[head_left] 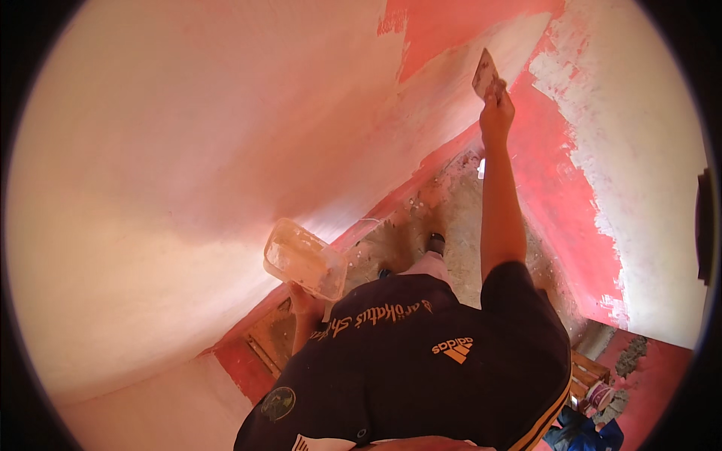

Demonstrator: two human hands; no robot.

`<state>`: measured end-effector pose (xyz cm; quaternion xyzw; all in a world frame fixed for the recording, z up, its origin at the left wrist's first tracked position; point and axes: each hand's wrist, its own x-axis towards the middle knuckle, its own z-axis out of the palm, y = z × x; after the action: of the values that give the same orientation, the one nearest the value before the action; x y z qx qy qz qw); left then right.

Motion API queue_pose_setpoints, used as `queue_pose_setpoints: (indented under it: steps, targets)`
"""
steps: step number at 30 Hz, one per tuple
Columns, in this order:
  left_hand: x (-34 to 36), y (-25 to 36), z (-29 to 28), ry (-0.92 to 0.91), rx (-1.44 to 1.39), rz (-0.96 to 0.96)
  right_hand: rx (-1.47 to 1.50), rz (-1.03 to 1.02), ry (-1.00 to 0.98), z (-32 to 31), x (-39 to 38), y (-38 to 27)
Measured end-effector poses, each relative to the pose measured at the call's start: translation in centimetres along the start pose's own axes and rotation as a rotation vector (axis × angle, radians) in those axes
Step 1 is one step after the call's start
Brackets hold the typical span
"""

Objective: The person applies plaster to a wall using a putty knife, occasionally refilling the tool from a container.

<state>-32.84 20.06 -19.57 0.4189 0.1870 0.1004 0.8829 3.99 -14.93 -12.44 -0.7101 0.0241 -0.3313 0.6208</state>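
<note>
Out in front, at the far end of my stretched right arm, my right hand (497, 111) is closed around a flat putty knife (485, 69). Its blade stands upright near the corner where two walls meet; whether it touches the wall I cannot tell. Low on the left, my left hand (304, 302) grips a clear rectangular plastic tub (302, 254) from below. Whitish smears mark the inside of the tub. The left wall (226, 135) beside it is largely coated in pale plaster, with a bare red patch (444, 34) near the top.
On the right wall (632, 143), a ragged red band (553, 150) borders the pale coat. The dirty floor (459, 203) is spotted with white bits. Behind me at lower right are a wooden crate (589, 373), a bucket (599, 395) and a person in blue (579, 434).
</note>
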Motion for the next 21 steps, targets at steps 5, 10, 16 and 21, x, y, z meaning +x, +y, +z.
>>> queue_pose_setpoints:
  steps: [5, 10, 16, 21]
  targets:
    - [0.4, 0.1, 0.8, 0.06, 0.04, 0.022, -0.014, -0.1, -0.188, 4.6, -7.5, 0.4]
    - [-0.4, 0.8, 1.0, 0.082, -0.021, -0.098, 0.099, 0.126, -0.337, 3.1, -13.1, -0.9]
    - [0.0, 0.3, 1.3, 0.031, 0.013, -0.045, 0.005, -0.201, 0.028, 1.6, 0.5, 4.3]
    - [-0.7, -0.2, 0.7, 0.105, 0.055, -0.027, 0.002, 0.029, -0.475, 4.9, -14.1, -1.6]
